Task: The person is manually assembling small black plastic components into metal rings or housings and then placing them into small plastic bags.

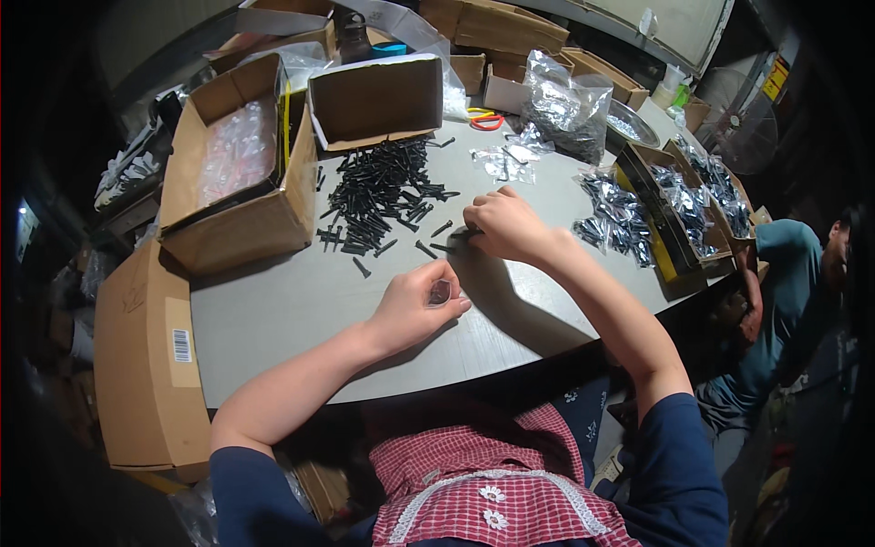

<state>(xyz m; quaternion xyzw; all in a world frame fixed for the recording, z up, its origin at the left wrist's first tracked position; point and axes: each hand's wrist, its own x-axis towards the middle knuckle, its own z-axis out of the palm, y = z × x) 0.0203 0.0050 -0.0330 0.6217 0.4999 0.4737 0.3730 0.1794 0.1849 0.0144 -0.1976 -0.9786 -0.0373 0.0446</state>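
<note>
Black screws are heaped on the grey bench, just ahead of an open cardboard box tipped on its side. A larger box of clear bags stands to the left, while filled bags and a tray of packets lie to the right. The left hand is rested near the bench edge, its grip curled around a small clear bag. The right hand is stretched forward, palm down, its fingertips pinched on a loose screw beside the heap.
</note>
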